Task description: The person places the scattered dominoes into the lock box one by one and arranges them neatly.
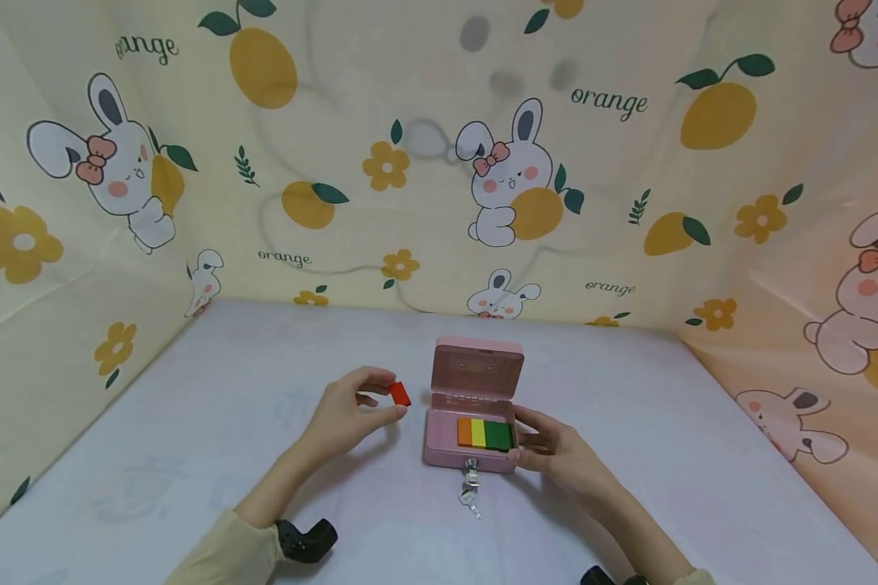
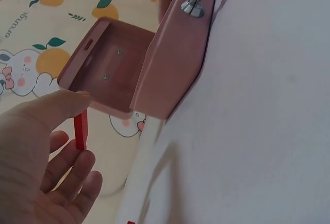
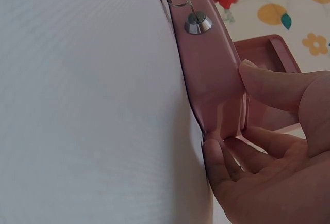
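Observation:
A pink metal cash box (image 1: pixel 439 443) stands on the table with its lid (image 1: pixel 475 370) raised. Inside, against the right side, lie an orange block (image 1: pixel 464 432), a yellow block (image 1: pixel 479 434) and a green block (image 1: pixel 497 435). Left of the box, my left hand (image 1: pixel 347 414) pinches a small red block (image 1: pixel 400 394) between thumb and fingers, above the table. My right hand (image 1: pixel 563 455) grips the right end of the box, thumb at the front upper edge and fingers around the side, as the right wrist view shows. Keys (image 1: pixel 469 497) hang from the front lock (image 3: pixel 198 22).
A white cloth covers the table (image 1: pixel 212 422). Behind it and at both sides hangs a curtain (image 1: pixel 380 73) printed with rabbits and oranges. A black wrist device (image 1: pixel 307 540) sits at the left sleeve.

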Action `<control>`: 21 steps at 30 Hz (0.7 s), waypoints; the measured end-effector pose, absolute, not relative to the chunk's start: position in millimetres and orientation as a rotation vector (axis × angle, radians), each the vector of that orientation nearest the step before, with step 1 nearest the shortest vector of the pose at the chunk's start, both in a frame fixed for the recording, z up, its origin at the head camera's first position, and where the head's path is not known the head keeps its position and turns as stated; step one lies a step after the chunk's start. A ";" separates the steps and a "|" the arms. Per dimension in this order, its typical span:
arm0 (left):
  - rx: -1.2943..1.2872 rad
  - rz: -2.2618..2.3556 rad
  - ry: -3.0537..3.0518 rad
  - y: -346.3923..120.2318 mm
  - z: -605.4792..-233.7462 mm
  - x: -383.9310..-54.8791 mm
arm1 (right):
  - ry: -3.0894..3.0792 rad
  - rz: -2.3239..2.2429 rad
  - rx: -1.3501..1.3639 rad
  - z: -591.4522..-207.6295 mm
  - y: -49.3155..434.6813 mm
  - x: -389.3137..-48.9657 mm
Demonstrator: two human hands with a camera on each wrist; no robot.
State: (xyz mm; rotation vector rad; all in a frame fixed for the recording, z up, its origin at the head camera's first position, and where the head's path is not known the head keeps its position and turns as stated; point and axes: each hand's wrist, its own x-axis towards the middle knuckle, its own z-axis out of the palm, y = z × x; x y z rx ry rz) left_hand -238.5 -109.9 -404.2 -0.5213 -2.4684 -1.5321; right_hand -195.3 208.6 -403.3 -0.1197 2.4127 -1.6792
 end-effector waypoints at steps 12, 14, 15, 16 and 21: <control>-0.694 -1.595 -2.529 -79.3 -395.4 -227.3 | 2.431 -1.668 -0.093 -403.0 207.8 -195.9; -0.739 -1.554 -2.555 -74.5 -395.0 -228.6 | 2.441 -1.658 -0.086 -402.7 207.9 -196.1; -0.754 -1.537 -2.567 -72.4 -395.1 -229.8 | 2.443 -1.655 -0.083 -402.7 208.0 -196.3; -0.766 -1.515 -2.579 -70.5 -395.4 -231.0 | 2.442 -1.654 -0.080 -402.6 208.0 -196.5; -0.785 -1.438 -2.636 -63.4 -399.3 -238.1 | 2.429 -1.662 -0.082 -403.5 208.4 -196.9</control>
